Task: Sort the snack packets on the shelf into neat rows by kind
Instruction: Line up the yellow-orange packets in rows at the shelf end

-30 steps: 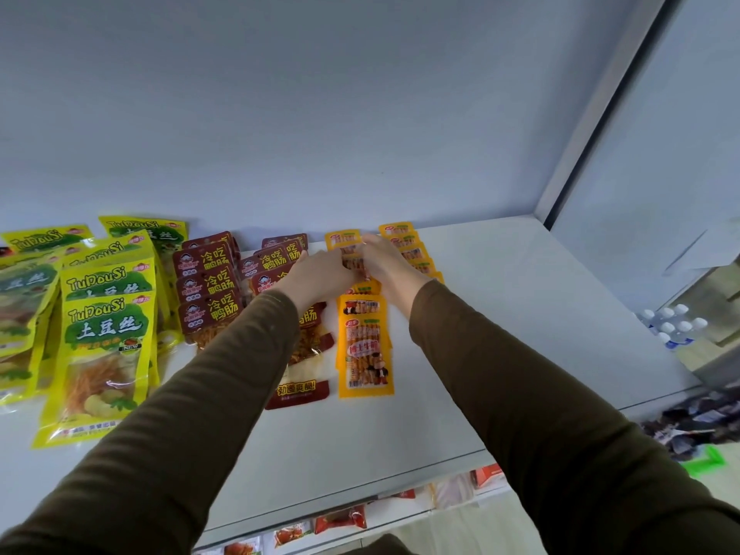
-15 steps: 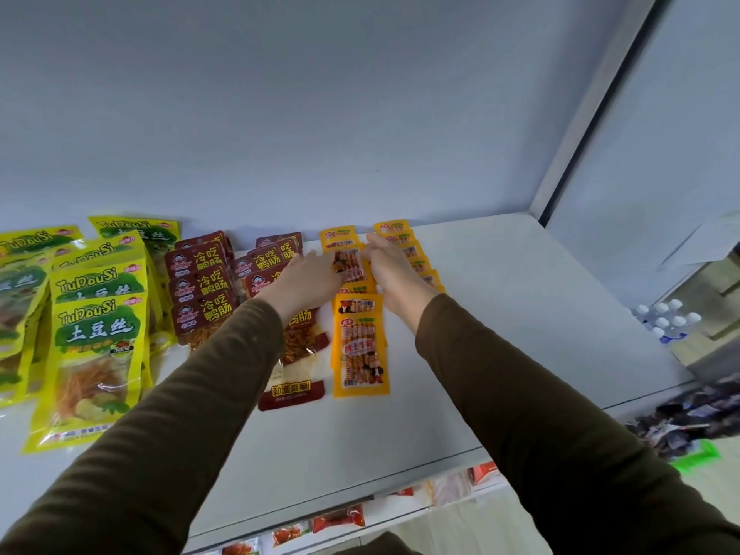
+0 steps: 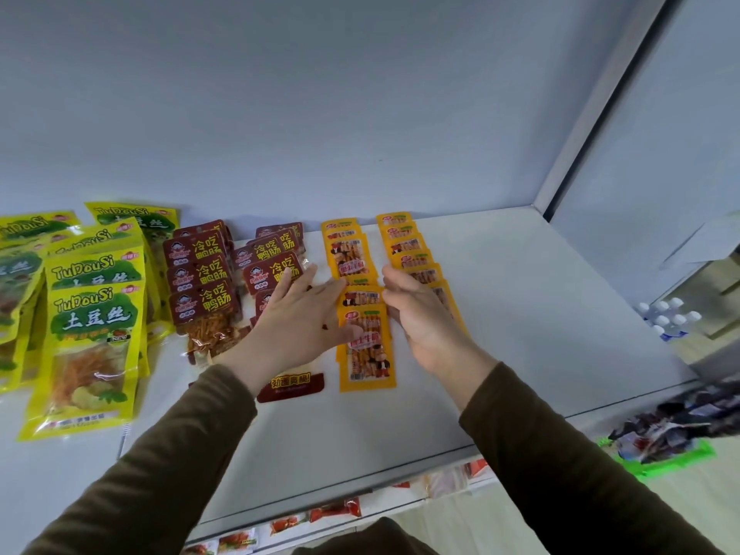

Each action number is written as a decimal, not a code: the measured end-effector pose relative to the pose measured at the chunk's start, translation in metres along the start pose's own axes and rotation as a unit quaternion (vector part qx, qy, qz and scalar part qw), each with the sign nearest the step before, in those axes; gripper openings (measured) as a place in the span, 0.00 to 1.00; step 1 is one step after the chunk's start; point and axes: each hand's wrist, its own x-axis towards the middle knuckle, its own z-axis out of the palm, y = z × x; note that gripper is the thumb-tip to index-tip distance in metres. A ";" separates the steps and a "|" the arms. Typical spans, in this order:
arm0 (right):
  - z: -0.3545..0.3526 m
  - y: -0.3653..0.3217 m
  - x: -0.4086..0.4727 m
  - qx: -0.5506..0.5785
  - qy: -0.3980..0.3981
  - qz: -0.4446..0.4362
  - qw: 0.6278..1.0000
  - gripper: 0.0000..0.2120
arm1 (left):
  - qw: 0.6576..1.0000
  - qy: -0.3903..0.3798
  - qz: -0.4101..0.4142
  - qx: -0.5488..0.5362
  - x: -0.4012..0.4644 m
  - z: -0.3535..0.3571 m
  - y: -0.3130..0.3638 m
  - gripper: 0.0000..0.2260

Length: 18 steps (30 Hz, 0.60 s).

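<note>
Yellow-green packets, far left: "TuDouSi" potato-strip packets (image 3: 90, 338) overlap in rough rows on the white shelf (image 3: 540, 314), front one the largest in view.
Dark red packets, next right: duck-intestine packets (image 3: 200, 274) in two shingled rows; the right row is partly under the left hand, its front packet's red bottom edge showing just below the wrist.
Left hand (image 3: 298, 324): laid flat, fingers straight and spread, palm down on the red row; fingertips reach the left edge of the orange row. Grips nothing.
Orange packets, centre: two rows of small sausage-stick packets (image 3: 366, 346), overlapping front to back; left row runs between the two hands, right row (image 3: 408, 244) sits behind the right hand.
Right hand (image 3: 420, 314): fingers loosely bent, edge-on against the right side of the left orange row, resting over the near end of the right row. Whether it pinches a packet, cannot tell.
Handling, judged: thin, light, slick film; packets likely slide over each other easily. Best squared by pressing on the side edges, or lifted by a sealed edge.
Step, judged: squaring the left orange row.
Right of shelf: bottle caps (image 3: 666, 314) lower down; loose wrappers on a green tray (image 3: 672, 460).
</note>
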 end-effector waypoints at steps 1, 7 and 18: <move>0.001 0.001 0.000 0.002 0.004 0.001 1.000 0.24 | 1.000 0.005 -0.001 -0.005 0.000 0.002 0.002 0.39; 0.006 0.003 -0.003 -0.002 0.040 -0.029 0.999 0.24 | 0.999 0.039 -0.029 -0.020 -0.001 0.011 0.017 0.39; 0.016 -0.001 -0.001 -0.081 0.058 -0.074 0.992 0.31 | 0.989 0.110 -0.060 -0.078 -0.001 0.022 0.017 0.48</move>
